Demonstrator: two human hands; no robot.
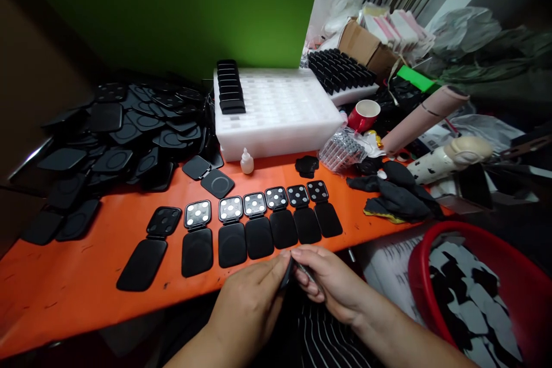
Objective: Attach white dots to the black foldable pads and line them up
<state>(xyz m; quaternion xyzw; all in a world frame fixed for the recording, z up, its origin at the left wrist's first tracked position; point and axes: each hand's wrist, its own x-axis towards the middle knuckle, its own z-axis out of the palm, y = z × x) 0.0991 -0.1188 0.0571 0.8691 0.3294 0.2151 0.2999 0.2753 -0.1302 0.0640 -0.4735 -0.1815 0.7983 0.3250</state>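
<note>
My left hand (254, 293) is closed on a small dark flat piece (287, 273), held below the table's front edge. Beside it, my right hand (330, 282) has its fingers curled round a thin item, seen edge-on and hard to make out; the fingertips of both hands nearly meet. Beyond my hands, several unfolded black hinged cases stand in a row. Most show silver discs in the upper half, as on this case (230, 208). The leftmost case (164, 222) has dark spots instead. Two pieces of a black case (218, 183) lie farther back.
A pile of black cases (116, 138) fills the left. A white foam block (276, 109) holds black pieces at the back, with a small bottle (246, 161) before it. To the right are a red mug (364, 116), dark gloves (397, 195) and a red tub (425, 264).
</note>
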